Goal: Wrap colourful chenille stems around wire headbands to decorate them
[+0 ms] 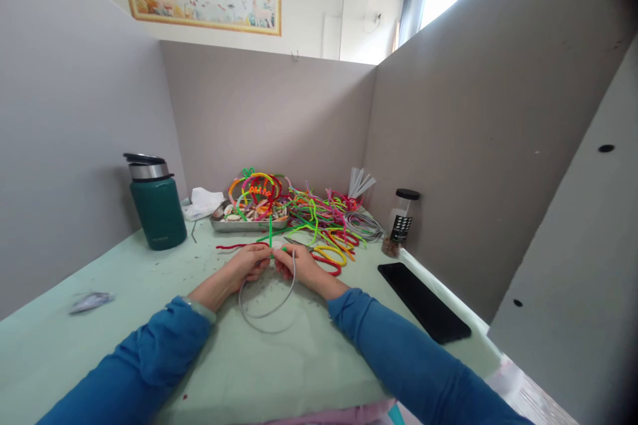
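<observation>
My left hand [252, 263] and my right hand [300, 263] meet above the middle of the table, both with fingers pinched closed. Between them a green pipe cleaner [270, 232] stands upright from the fingertips. A thin grey wire loop [266, 316] hangs below, running up into both hands. Left of my left hand's fingers a red pipe cleaner [229, 247] sticks out; whether it is held or lies behind them I cannot tell. Close to my right hand lie scissors [329, 257] with yellow and red handles, partly covered by the hand.
Behind the hands stands a metal tray [249, 226] with small pieces and pipe-cleaner hoops. Beside it lie a heap of coloured pipe cleaners [319, 209] and a grey wire coil [363, 226]. A green bottle [158, 212], a jar [400, 222] and a black phone-like slab [423, 302] flank them.
</observation>
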Motion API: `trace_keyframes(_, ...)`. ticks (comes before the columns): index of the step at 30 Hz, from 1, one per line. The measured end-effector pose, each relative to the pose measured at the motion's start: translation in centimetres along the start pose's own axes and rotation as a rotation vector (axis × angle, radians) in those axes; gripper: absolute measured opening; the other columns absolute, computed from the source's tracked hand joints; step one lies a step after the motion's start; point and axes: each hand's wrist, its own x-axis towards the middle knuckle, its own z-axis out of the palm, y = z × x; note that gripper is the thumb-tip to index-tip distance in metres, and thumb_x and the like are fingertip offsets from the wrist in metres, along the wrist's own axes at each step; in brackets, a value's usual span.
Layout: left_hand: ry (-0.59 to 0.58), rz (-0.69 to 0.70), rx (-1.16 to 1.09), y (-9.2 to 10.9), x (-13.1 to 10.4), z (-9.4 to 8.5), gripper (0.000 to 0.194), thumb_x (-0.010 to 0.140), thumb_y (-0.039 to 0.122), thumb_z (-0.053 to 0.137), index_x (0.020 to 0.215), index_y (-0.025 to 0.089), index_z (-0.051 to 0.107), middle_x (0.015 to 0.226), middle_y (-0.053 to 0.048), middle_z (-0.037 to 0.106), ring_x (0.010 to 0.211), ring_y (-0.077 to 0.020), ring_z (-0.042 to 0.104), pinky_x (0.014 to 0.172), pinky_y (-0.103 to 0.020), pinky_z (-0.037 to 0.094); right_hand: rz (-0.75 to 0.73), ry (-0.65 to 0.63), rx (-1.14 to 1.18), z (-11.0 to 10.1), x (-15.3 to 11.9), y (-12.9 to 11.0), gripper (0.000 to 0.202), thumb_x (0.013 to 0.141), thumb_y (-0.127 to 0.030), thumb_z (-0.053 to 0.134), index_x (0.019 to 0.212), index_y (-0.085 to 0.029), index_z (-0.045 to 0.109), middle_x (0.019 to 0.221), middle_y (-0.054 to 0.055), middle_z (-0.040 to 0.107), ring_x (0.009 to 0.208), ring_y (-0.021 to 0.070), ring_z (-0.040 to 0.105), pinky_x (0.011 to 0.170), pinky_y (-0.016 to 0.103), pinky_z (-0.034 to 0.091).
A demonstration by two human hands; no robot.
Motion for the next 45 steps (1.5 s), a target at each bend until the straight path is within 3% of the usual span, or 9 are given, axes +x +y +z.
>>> trace_keyframes(8,0.049,0.005,0.047,-0.1,0.1,0.2,0.035,0.071,0.047,0.063,0.07,0.017,0.045,0.047,0.009,0.037,0.032,-0.0006,0.019,0.032,-0.017,0.007,-0.045,0.04,-0.086,0.0,0.1,0.6,0.032,0.085,-0.042,0.05,0.069,-0.015,0.056,0.055,-0.002,0.053,0.045,0.0077,0.048,0.045,0.019,0.037)
trace_keyframes(15,0.084,0.012,-0.011,0.1,0.1,0.2,0.038,0.067,0.048,0.067,0.071,0.019,0.044,0.045,0.011,0.029,0.033,-0.0009,0.016,0.033,-0.017,0.007,-0.045,0.037,0.003,0.2,0.5,1.3,0.011,0.079,-0.028,0.056,0.083,-0.018,0.055,0.061,-0.003,0.054,0.044,0.0079,0.049,0.042,0.019,0.037)
trace_keyframes(19,0.035,-0.003,0.0,0.0,0.1,0.1,0.038,0.067,0.049,0.068,0.073,0.019,0.044,0.045,0.012,0.026,0.034,-0.0015,0.015,0.033,-0.018,0.006,0.011,0.038,0.154,0.1,0.7,1.2,0.016,0.081,-0.034,0.054,0.082,-0.017,0.055,0.065,-0.002,0.056,0.044,0.0086,0.05,0.041,0.02,0.038)
trace_keyframes(24,0.016,-0.009,0.067,-0.2,0.0,0.3,0.042,0.068,0.05,0.067,0.067,0.02,0.039,0.047,0.011,0.031,0.035,-0.0018,0.017,0.033,-0.019,0.007,0.07,0.083,0.267,-0.1,1.0,1.3,0.025,0.082,-0.04,0.052,0.075,-0.017,0.056,0.052,-0.003,0.05,0.042,0.0097,0.047,0.04,0.021,0.034)
trace_keyframes(29,-0.029,0.008,0.193,-0.3,0.0,0.6,0.042,0.069,0.053,0.064,0.065,0.019,0.041,0.047,0.009,0.035,0.034,-0.0017,0.02,0.033,-0.019,0.008,0.098,0.081,0.313,-0.4,1.0,1.3,0.03,0.073,-0.045,0.062,0.072,-0.015,0.06,0.064,-0.001,0.054,0.049,0.008,0.046,0.042,0.02,0.034)
trace_keyframes(33,-0.043,0.01,0.253,-0.4,0.1,0.5,0.042,0.07,0.055,0.062,0.065,0.019,0.041,0.046,0.009,0.035,0.033,-0.0018,0.019,0.033,-0.019,0.008,0.12,0.075,0.322,-0.4,1.0,1.2,0.034,0.067,-0.045,0.068,0.063,-0.015,0.052,0.058,-0.004,0.046,0.05,0.0073,0.043,0.043,0.019,0.034)
trace_keyframes(38,-0.03,0.045,0.249,-0.5,0.1,0.5,0.043,0.07,0.057,0.061,0.065,0.019,0.04,0.046,0.01,0.033,0.034,-0.0022,0.02,0.034,-0.019,0.009,0.158,0.102,0.323,-0.3,1.2,1.2,0.034,0.064,-0.044,0.069,0.063,-0.016,0.05,0.059,-0.004,0.047,0.048,0.0079,0.044,0.043,0.021,0.038)
trace_keyframes(45,0.064,0.106,0.201,0.1,-0.3,1.3,0.047,0.066,0.058,0.064,0.063,0.02,0.038,0.046,0.01,0.031,0.035,-0.0018,0.021,0.034,-0.018,0.012,0.191,0.132,0.364,-0.3,1.4,1.1,0.035,0.065,-0.046,0.069,0.07,-0.015,0.053,0.056,-0.004,0.048,0.042,0.0077,0.045,0.039,0.021,0.032)
